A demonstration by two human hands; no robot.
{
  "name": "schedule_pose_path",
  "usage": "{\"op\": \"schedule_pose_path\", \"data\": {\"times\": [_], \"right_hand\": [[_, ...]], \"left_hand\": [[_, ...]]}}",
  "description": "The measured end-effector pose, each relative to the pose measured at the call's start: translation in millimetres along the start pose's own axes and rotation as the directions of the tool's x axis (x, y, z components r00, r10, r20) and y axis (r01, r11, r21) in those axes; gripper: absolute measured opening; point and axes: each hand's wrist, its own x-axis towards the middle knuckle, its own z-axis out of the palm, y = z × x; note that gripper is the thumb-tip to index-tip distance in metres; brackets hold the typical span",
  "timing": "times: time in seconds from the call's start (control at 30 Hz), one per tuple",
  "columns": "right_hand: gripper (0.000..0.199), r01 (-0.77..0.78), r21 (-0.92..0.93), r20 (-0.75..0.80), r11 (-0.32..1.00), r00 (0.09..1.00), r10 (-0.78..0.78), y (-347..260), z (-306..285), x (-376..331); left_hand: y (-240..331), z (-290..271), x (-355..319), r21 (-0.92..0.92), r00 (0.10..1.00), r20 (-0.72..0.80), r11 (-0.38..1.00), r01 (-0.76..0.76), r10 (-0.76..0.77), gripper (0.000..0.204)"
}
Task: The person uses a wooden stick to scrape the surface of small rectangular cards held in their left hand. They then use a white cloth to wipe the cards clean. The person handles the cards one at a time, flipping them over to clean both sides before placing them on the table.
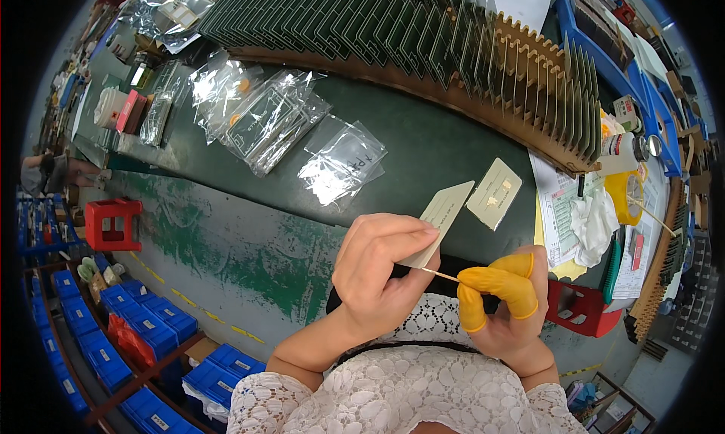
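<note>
My left hand (384, 272) is closed on a thin pale board (447, 213), which it holds tilted above the bench edge. Yellow finger cots cover several fingers of my right hand (502, 298), which pinches a thin wooden stick (442, 275). The stick's far tip meets the board's lower edge, close to my left fingers. A second pale board (495, 194) with small gold-coloured patches lies on the dark green bench just beyond. What the tip touches is too small to make out.
Long brown racks (521, 124) holding rows of thin green boards span the bench's far side. Clear plastic bags (343, 158) lie at the left. Papers, a crumpled white tissue (594, 224), a yellow tape roll (624, 196) and a green-handled tool (612, 272) are at the right. A red stool (113, 224) stands on the floor.
</note>
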Motion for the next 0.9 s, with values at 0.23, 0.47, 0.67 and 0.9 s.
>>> {"op": "schedule_pose_path", "data": {"times": [0.23, 0.47, 0.67, 0.9], "right_hand": [[0.035, -0.026, 0.004, -0.015, 1.0, 1.0, 0.026, -0.2, -0.2, -0.7], [0.035, -0.013, 0.009, -0.005, 1.0, 1.0, 0.013, -0.9, 0.2, 0.2], [0.035, 0.005, -0.011, -0.005, 1.0, 1.0, -0.005, -0.4, -2.3, 0.7], [0.033, -0.044, -0.006, -0.04, 0.999, 0.998, 0.044, 3.7, -5.6, -0.4]], "left_hand": [[2.2, -0.3, 2.3, 0.026, 1.0, 0.01, 1.0, 0.004, -0.004, 0.033], [0.8, 0.0, 1.2, 0.021, 1.0, 0.007, 1.0, 0.004, -0.004, 0.034], [1.4, -0.3, 2.7, 0.062, 1.0, 0.006, 0.998, -0.007, 0.007, 0.034], [4.7, -3.2, 7.3, 0.211, 0.998, 0.021, 0.976, -0.059, 0.056, 0.034]]}}
